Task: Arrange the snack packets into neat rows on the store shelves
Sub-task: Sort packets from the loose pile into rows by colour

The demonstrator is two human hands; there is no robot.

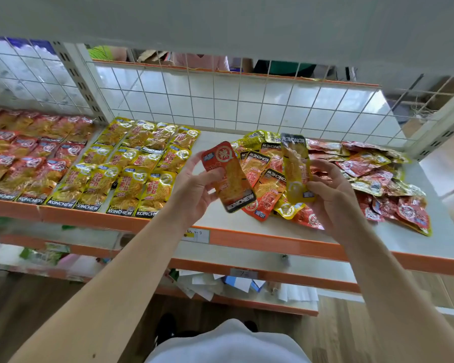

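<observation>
Sorting stock at a white store shelf (247,229) with an orange front edge (273,242), a person lifts one snack packet in each hand above the board's bare middle. The left hand (194,189) pinches a red packet (228,176) between thumb and curled fingers, its black KONCHEW band at the lower end. The right hand (330,195) curls its fingers round the bottom of a yellow packet (296,166), held nearly upright with the brand band at the top (the lettering reads upside down).

Left of the hands, yellow packets (136,166) lie flat in overlapping rows that run from the wire-grid back panel (220,100) to the front edge. Further left, in the neighbouring bay beyond a slotted white upright (76,74), red packets (24,158) lie in similar rows. Right of the hands sprawls a loose heap (364,174) of red and yellow packets, lying at all angles.

A small paper label (198,235) sits on the orange edge. Two lower shelves step out beneath; the lowest one seen carries scattered white papers (207,286). Pale wooden flooring (351,336) shows below, and the grey underside of a higher shelf (220,17) fills the top of the view.
</observation>
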